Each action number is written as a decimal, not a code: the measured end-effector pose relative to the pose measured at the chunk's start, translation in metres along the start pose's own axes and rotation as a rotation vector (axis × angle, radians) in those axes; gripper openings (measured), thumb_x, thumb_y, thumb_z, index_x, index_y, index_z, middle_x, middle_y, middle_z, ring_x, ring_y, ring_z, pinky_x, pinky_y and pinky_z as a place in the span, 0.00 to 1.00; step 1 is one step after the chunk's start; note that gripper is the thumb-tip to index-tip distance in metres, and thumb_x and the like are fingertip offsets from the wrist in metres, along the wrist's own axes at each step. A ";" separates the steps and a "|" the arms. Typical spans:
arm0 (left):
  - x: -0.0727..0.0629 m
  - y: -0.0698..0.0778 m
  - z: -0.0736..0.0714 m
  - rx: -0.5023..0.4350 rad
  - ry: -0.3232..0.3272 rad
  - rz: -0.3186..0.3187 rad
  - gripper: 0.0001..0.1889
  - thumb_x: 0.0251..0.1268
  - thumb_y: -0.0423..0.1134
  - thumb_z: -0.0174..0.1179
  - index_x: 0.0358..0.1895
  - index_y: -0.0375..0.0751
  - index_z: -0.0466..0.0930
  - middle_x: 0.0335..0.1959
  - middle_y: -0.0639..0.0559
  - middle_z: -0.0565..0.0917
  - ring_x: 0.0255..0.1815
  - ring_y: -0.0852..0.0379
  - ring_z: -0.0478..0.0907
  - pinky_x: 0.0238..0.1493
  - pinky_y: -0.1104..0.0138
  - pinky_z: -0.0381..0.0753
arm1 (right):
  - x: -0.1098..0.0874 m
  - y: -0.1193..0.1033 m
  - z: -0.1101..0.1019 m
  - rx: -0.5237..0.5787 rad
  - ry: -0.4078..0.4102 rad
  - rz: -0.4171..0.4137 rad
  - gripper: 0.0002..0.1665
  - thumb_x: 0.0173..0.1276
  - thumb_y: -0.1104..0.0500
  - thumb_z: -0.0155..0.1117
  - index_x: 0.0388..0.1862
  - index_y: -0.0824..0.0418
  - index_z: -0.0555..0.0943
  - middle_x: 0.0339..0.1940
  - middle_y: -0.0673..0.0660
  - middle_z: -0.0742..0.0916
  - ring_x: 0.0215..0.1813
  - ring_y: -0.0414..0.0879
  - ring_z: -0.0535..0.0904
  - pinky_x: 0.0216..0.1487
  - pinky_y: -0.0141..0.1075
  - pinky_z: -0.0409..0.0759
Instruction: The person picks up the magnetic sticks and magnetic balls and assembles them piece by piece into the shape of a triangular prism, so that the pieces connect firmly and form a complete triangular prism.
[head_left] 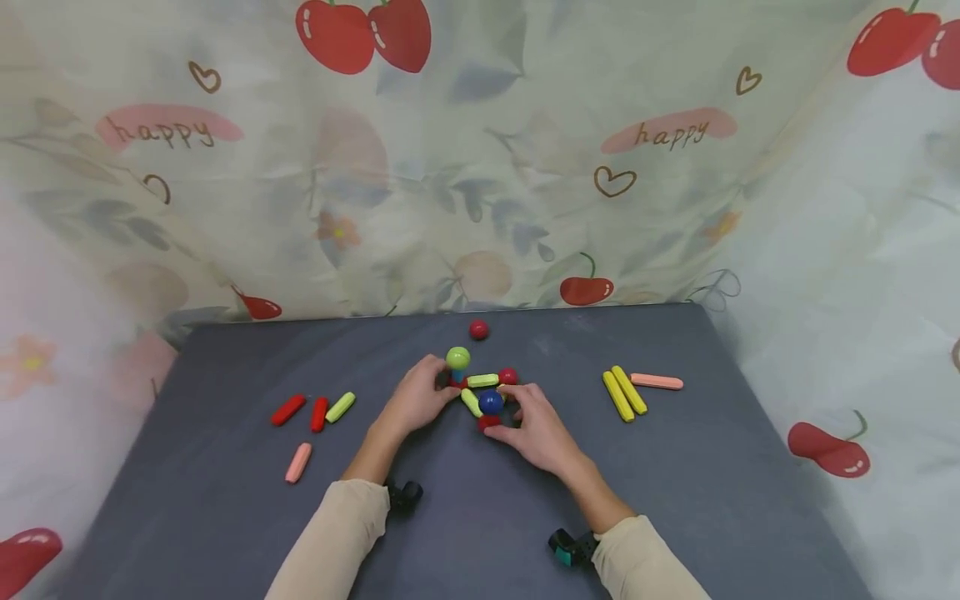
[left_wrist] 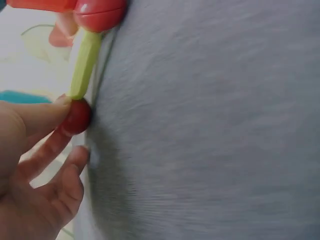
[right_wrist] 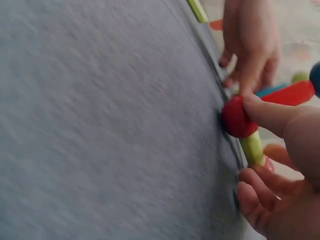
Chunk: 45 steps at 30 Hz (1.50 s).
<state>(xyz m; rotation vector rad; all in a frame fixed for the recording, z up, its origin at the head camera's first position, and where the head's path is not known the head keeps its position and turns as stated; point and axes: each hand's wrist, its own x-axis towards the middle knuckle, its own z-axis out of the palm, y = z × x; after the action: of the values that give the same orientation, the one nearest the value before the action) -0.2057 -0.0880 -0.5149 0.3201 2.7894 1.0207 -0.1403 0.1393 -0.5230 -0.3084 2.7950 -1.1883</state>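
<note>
A ball-and-stick frame lies between both hands, with red balls at its corners joined by yellow-green sticks (head_left: 482,381). At the left corner, my left hand (head_left: 415,395) pinches a red ball (left_wrist: 77,118); a blue stick (left_wrist: 22,97) rises there, topped by a green ball (head_left: 458,358). My right hand (head_left: 542,430) spans the right side, its thumb on the front red ball (right_wrist: 235,117) and its fingers by the far end of a yellow-green stick (right_wrist: 252,148). From that front ball a red stick (right_wrist: 290,94) stands up to a blue ball (head_left: 491,402).
A loose red ball (head_left: 478,330) lies near the table's back edge. Left of the hands are red sticks (head_left: 288,409), a yellow-green stick (head_left: 341,407) and a pink stick (head_left: 298,462). Yellow sticks (head_left: 618,397) and another pink stick (head_left: 657,382) lie at the right.
</note>
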 end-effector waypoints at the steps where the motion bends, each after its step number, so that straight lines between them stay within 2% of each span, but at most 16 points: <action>1: -0.004 0.001 0.002 0.007 0.018 -0.015 0.14 0.68 0.43 0.68 0.52 0.42 0.82 0.44 0.49 0.78 0.38 0.53 0.73 0.44 0.60 0.76 | 0.002 0.001 -0.002 0.003 0.003 0.004 0.37 0.61 0.47 0.78 0.67 0.53 0.77 0.56 0.54 0.81 0.46 0.44 0.79 0.48 0.38 0.80; 5: -0.019 0.007 0.007 0.029 0.084 -0.063 0.16 0.66 0.44 0.70 0.52 0.42 0.81 0.43 0.49 0.78 0.41 0.52 0.75 0.47 0.58 0.78 | 0.010 0.007 -0.011 -0.023 0.004 -0.020 0.22 0.66 0.53 0.74 0.58 0.55 0.83 0.51 0.53 0.88 0.49 0.47 0.81 0.55 0.46 0.80; 8: -0.028 0.010 0.009 0.020 0.088 -0.086 0.17 0.65 0.46 0.71 0.51 0.44 0.80 0.44 0.49 0.79 0.42 0.53 0.76 0.48 0.57 0.79 | 0.015 0.010 -0.014 -0.080 0.010 -0.053 0.09 0.70 0.57 0.70 0.48 0.55 0.85 0.43 0.53 0.88 0.46 0.48 0.79 0.52 0.45 0.77; 11: -0.033 0.011 0.010 0.006 0.083 -0.099 0.17 0.64 0.47 0.72 0.50 0.45 0.80 0.43 0.50 0.80 0.42 0.53 0.76 0.48 0.56 0.79 | 0.017 0.011 -0.016 -0.136 0.008 -0.081 0.06 0.72 0.58 0.68 0.45 0.56 0.83 0.42 0.54 0.87 0.46 0.50 0.78 0.52 0.46 0.75; 13: -0.034 0.012 0.011 0.008 0.093 -0.094 0.18 0.63 0.48 0.73 0.50 0.45 0.81 0.42 0.50 0.80 0.42 0.53 0.76 0.47 0.56 0.78 | 0.015 0.010 -0.017 -0.202 0.014 -0.099 0.09 0.73 0.56 0.67 0.48 0.57 0.82 0.48 0.58 0.87 0.50 0.53 0.79 0.54 0.49 0.76; 15: -0.034 0.011 0.011 0.012 0.106 -0.078 0.18 0.62 0.48 0.73 0.49 0.44 0.81 0.41 0.49 0.80 0.41 0.52 0.75 0.46 0.57 0.78 | 0.011 0.010 -0.018 -0.294 0.025 -0.105 0.16 0.74 0.51 0.66 0.53 0.58 0.81 0.59 0.62 0.83 0.59 0.58 0.79 0.60 0.54 0.76; 19: -0.033 0.010 0.012 0.008 0.132 -0.067 0.20 0.58 0.48 0.76 0.48 0.43 0.82 0.39 0.49 0.83 0.38 0.53 0.76 0.42 0.58 0.78 | 0.003 0.014 -0.025 -0.498 0.061 -0.088 0.38 0.71 0.40 0.67 0.73 0.56 0.71 0.81 0.65 0.65 0.78 0.65 0.65 0.73 0.64 0.67; 22: -0.034 0.009 0.012 -0.005 0.154 -0.098 0.20 0.55 0.47 0.77 0.49 0.44 0.84 0.40 0.50 0.87 0.38 0.54 0.79 0.43 0.58 0.81 | -0.001 0.025 -0.034 -0.606 0.079 -0.089 0.51 0.67 0.35 0.68 0.81 0.52 0.61 0.85 0.65 0.56 0.83 0.67 0.54 0.77 0.68 0.58; 26: -0.033 0.008 0.013 -0.019 0.174 -0.124 0.20 0.53 0.46 0.79 0.47 0.45 0.86 0.40 0.50 0.89 0.37 0.56 0.82 0.44 0.58 0.83 | -0.009 0.048 -0.049 -0.710 0.113 -0.096 0.55 0.65 0.33 0.68 0.83 0.53 0.58 0.85 0.67 0.55 0.84 0.68 0.50 0.77 0.71 0.54; 29: -0.031 0.011 0.016 -0.027 0.172 -0.116 0.19 0.52 0.46 0.80 0.46 0.46 0.87 0.39 0.51 0.89 0.36 0.57 0.82 0.43 0.59 0.84 | -0.019 0.063 -0.060 -0.730 0.179 -0.088 0.54 0.64 0.36 0.72 0.81 0.56 0.62 0.83 0.68 0.59 0.81 0.69 0.57 0.73 0.70 0.61; 32: -0.028 0.014 0.016 -0.028 0.160 -0.113 0.19 0.52 0.46 0.80 0.46 0.45 0.87 0.37 0.52 0.89 0.35 0.57 0.82 0.42 0.59 0.83 | -0.029 0.072 -0.065 -0.711 0.250 -0.083 0.49 0.63 0.42 0.75 0.77 0.59 0.67 0.79 0.71 0.64 0.72 0.71 0.68 0.61 0.67 0.72; 36: -0.027 0.018 0.014 -0.027 0.159 -0.124 0.18 0.52 0.45 0.80 0.45 0.45 0.87 0.34 0.53 0.87 0.35 0.57 0.80 0.42 0.60 0.82 | -0.034 0.077 -0.066 -0.674 0.296 -0.092 0.42 0.64 0.47 0.75 0.72 0.61 0.71 0.74 0.73 0.69 0.59 0.72 0.73 0.49 0.62 0.74; 42: -0.029 0.017 0.013 -0.025 0.163 -0.125 0.16 0.51 0.44 0.80 0.42 0.46 0.87 0.32 0.53 0.86 0.34 0.57 0.79 0.40 0.60 0.81 | -0.032 0.080 -0.063 -0.578 0.345 -0.151 0.25 0.65 0.66 0.72 0.61 0.65 0.78 0.61 0.72 0.78 0.50 0.68 0.75 0.47 0.56 0.75; 45: -0.029 0.016 0.013 -0.030 0.169 -0.124 0.16 0.51 0.44 0.80 0.42 0.46 0.86 0.32 0.54 0.86 0.33 0.58 0.79 0.39 0.61 0.81 | -0.030 0.078 -0.062 -0.513 0.305 -0.139 0.24 0.65 0.72 0.67 0.60 0.66 0.78 0.57 0.70 0.80 0.50 0.66 0.77 0.50 0.55 0.78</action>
<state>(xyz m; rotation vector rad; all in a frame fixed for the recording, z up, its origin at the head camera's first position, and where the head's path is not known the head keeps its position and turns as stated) -0.1723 -0.0750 -0.5123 0.0584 2.8952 1.1071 -0.1329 0.2421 -0.5365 -0.3873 3.3707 -0.5492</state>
